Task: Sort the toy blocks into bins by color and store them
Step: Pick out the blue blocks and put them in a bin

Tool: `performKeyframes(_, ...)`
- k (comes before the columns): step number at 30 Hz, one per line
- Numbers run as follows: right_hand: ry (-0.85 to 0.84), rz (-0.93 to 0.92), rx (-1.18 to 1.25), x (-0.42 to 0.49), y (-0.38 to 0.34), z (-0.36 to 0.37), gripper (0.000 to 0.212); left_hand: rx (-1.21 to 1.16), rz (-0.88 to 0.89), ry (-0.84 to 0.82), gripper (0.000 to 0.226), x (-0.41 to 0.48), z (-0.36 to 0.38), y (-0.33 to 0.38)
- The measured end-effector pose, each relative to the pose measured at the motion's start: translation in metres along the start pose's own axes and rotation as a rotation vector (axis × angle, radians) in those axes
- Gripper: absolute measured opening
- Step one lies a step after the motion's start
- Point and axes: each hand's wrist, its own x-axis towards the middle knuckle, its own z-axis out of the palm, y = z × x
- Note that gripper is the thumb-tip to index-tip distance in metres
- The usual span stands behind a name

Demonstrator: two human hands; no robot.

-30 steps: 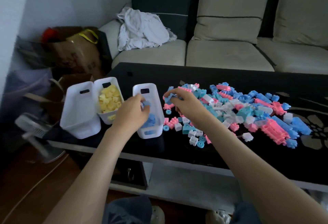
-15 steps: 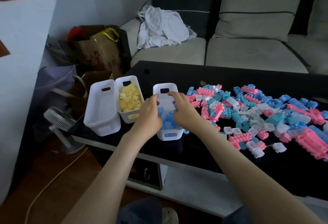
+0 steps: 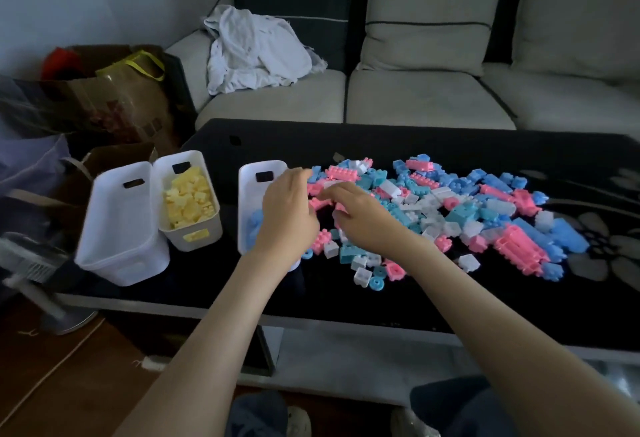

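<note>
Head view: the loose toy blocks (image 3: 460, 215), pink, blue, teal and white, lie in a wide heap across the middle and right of the black table (image 3: 381, 146). Left of the heap stand three white bins. The nearest one, the blue-block bin (image 3: 263, 165), sits just beside the heap's left edge. Farther left, the yellow-block bin (image 3: 180, 156) touches an empty bin (image 3: 117, 229) at the table's left end. Behind the table is a pale sofa (image 3: 415, 97) with a crumpled white cloth (image 3: 256, 52) on it. A brown paper bag (image 3: 131, 101) and a small fan (image 3: 31, 263) stand off the table's left side.

The left hand (image 3: 289, 215) hangs over the blue-block bin, hiding much of its right wall and inside. Its fingertips reach the heap's left edge but are blurred, so I cannot tell whether it holds anything. The right hand (image 3: 363, 218) lies on the left end of the heap, palm down, fingers curled in among pink and white pieces. Whether they pinch a block cannot be told. Both forearms stretch forward from the lower edge and draw close together at the hands.
</note>
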Motion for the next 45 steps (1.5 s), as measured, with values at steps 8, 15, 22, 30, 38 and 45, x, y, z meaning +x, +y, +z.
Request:
performKeyframes(8, 0.187, 0.432, -0.134, -0.096, 0.113, -0.095, 0.045, 0.191, 0.399, -0.132, 0.045, -0.010, 0.071, 0.093)
performKeyframes(15, 0.242, 0.807, -0.170, -0.165, 0.192, -0.143, 0.039, 0.048, 0.543, -0.244, 0.041, -0.017, 0.124, 0.173)
performKeyframes(22, 0.124, 0.672, -0.058, -0.171, 0.196, -0.135, 0.018, 0.142, 0.737, -0.275, 0.044, -0.026, 0.162, 0.215)
performKeyframes(30, 0.091, 0.655, -0.126, -0.170, 0.202, -0.138, 0.006, 0.174, 0.782, -0.277, 0.037, -0.020, 0.176, 0.203)
performKeyframes(38, 0.354, 0.772, -0.009, -0.161, 0.199, -0.139, 0.020, 0.012, 0.703, -0.209, 0.029, -0.023, 0.165, 0.190)
performKeyframes(45, 0.197, 0.618, -0.136, -0.156, 0.192, -0.126, 0.058, -0.371, 0.370, -0.207, 0.030, -0.022, 0.142, 0.180)
